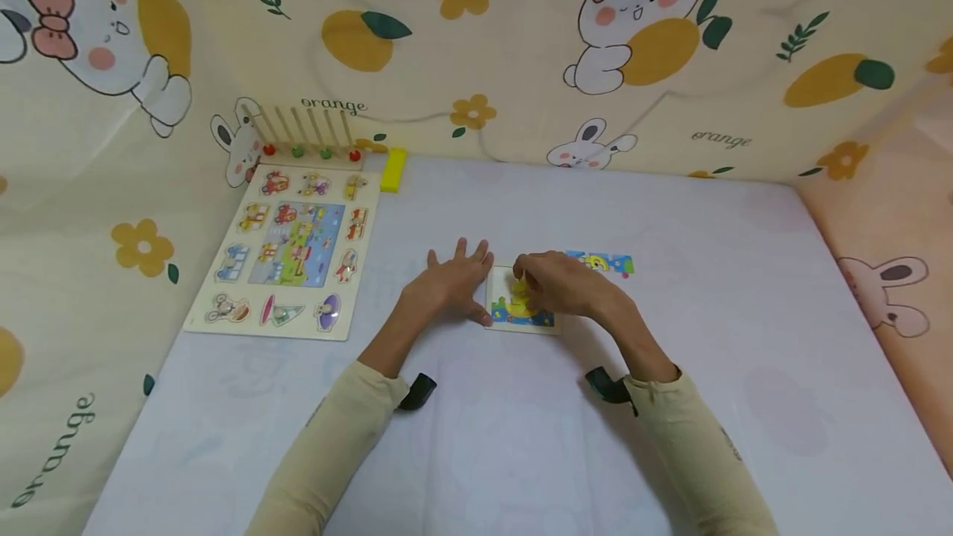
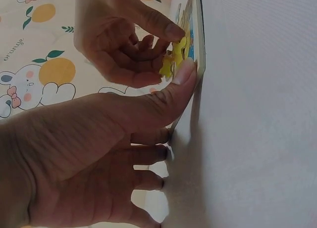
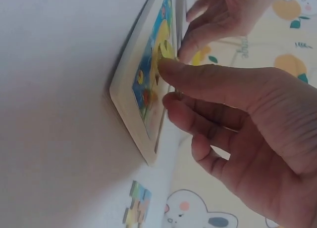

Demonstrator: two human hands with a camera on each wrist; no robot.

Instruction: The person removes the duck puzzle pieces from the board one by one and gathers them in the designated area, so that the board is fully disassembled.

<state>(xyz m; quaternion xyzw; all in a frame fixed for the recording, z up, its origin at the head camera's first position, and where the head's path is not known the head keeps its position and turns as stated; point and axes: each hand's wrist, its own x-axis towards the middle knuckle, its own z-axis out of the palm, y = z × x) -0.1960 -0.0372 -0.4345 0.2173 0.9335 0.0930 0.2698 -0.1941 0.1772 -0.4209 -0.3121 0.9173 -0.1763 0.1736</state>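
Note:
A small wooden jigsaw tray [image 1: 500, 284] lies in the middle of the table, with blue and yellow pieces fitted along its near side. My right hand [image 1: 560, 281] pinches a yellow puzzle piece [image 2: 179, 50] between thumb and fingers, right at the tray's surface. Whether that piece is seated in the picture cannot be made out. My left hand [image 1: 450, 281] is spread at the tray's left side; its thumb touches the tray's edge and its other fingertips rest on the table. Loose joined puzzle pieces [image 3: 137, 205] lie beyond the tray, partly behind my right hand in the head view.
On the left lies a larger wooden picture board [image 1: 305, 329] with vehicle and toy shapes. Behind it stands a wooden rack [image 1: 313, 160] with upright sticks and red and green beads. A yellow block [image 1: 393, 170] is beside the rack. Printed cloth [image 1: 521, 64] hangs around the table.

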